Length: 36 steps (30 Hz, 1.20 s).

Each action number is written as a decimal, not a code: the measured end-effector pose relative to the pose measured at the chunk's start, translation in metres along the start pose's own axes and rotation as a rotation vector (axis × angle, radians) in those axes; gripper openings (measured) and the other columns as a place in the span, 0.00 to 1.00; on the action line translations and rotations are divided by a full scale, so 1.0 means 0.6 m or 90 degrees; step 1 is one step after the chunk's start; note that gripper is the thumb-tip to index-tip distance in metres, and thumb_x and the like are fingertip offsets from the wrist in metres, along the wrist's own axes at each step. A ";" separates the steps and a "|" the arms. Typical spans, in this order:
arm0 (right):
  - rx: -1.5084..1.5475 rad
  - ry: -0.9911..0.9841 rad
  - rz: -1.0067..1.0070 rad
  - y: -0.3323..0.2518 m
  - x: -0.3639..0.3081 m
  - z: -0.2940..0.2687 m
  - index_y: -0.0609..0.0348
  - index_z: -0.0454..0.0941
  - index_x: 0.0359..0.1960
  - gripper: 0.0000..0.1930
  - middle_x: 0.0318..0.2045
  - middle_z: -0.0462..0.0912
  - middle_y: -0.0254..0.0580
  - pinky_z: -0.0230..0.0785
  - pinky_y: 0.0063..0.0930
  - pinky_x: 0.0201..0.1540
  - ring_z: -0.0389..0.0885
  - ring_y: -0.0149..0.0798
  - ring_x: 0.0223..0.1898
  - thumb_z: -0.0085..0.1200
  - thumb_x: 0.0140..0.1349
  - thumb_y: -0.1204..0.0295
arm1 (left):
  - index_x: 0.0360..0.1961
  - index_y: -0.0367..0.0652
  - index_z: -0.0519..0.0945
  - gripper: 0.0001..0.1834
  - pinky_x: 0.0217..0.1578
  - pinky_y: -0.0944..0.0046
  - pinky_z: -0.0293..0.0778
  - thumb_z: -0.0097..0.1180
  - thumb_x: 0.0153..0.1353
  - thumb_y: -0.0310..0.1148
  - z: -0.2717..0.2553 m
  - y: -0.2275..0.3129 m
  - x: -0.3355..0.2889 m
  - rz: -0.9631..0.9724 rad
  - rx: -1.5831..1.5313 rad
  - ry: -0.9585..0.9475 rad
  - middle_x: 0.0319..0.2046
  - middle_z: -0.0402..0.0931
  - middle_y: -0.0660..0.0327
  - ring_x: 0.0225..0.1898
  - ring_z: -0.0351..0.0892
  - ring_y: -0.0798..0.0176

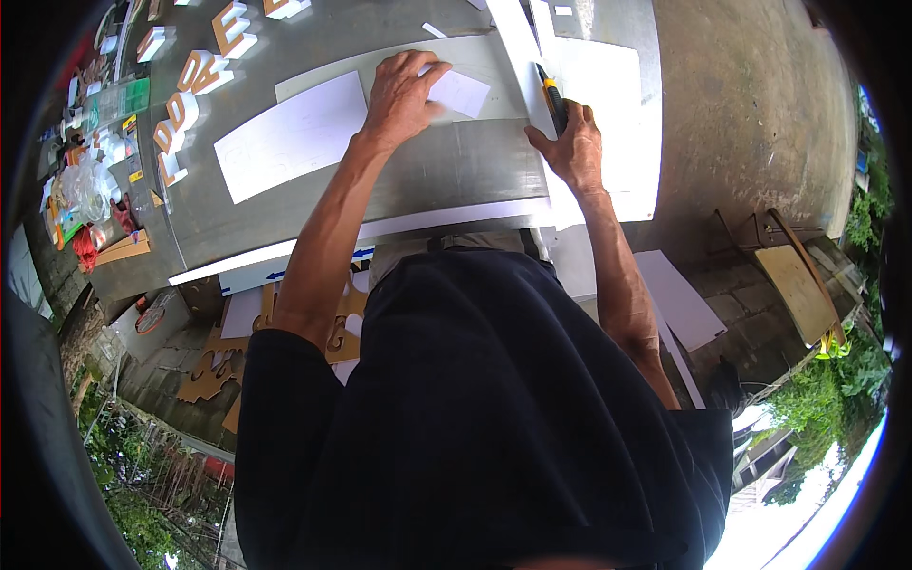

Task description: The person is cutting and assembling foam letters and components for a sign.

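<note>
My left hand (407, 97) is over the worktable, its fingers curled at the left edge of a small white sheet piece (463, 94); its thumb is slightly blurred. Left of it lies a larger, curved-edged white sheet (294, 138), partly over a long pale strip (465, 50). My right hand (574, 150) loosely holds a yellow and black utility knife (554, 100), with its blade end pointing away from me and the thumb spread to the left. Under and beside the knife are a long white strip (520, 59) and a large white sheet (608, 114).
Several block letters with brown faces and white sides (198, 71) stand at the table's far left. Plastic bags and small goods (90, 185) crowd beyond them. A wooden chair (798, 280) is at right. Brown cut-out sheets (214, 370) and a white panel (679, 294) lie below the table (427, 176).
</note>
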State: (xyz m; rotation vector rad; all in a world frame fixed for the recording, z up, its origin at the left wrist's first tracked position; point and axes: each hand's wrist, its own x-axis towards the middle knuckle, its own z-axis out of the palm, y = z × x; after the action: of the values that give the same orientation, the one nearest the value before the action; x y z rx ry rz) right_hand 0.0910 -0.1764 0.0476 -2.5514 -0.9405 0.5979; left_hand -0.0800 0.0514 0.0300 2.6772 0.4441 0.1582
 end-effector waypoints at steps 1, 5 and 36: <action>0.002 -0.004 0.001 -0.002 -0.003 0.001 0.69 0.72 0.58 0.40 0.48 0.76 0.56 0.80 0.41 0.50 0.82 0.50 0.46 0.74 0.50 0.55 | 0.57 0.47 0.80 0.33 0.62 0.49 0.66 0.75 0.46 0.31 0.001 0.002 -0.007 -0.038 -0.007 0.021 0.57 0.74 0.62 0.60 0.71 0.54; 0.004 0.002 -0.010 -0.012 -0.012 0.009 0.71 0.71 0.58 0.40 0.47 0.77 0.55 0.80 0.40 0.51 0.83 0.49 0.46 0.74 0.51 0.55 | 0.56 0.46 0.81 0.34 0.58 0.50 0.69 0.77 0.45 0.41 0.009 0.013 -0.035 -0.157 -0.008 0.082 0.51 0.76 0.57 0.55 0.73 0.50; -0.062 0.076 -0.006 0.001 -0.018 -0.007 0.67 0.71 0.57 0.39 0.46 0.76 0.52 0.79 0.43 0.47 0.84 0.50 0.41 0.74 0.49 0.57 | 0.55 0.39 0.80 0.16 0.44 0.58 0.81 0.60 0.69 0.32 -0.007 -0.005 -0.093 -0.532 -0.959 0.182 0.45 0.83 0.60 0.45 0.83 0.63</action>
State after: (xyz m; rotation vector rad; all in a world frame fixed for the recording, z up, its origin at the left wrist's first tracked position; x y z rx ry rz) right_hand 0.0859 -0.1848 0.0536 -2.6337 -0.9623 0.4014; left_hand -0.1342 0.0369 0.0300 0.8974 0.9628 0.4024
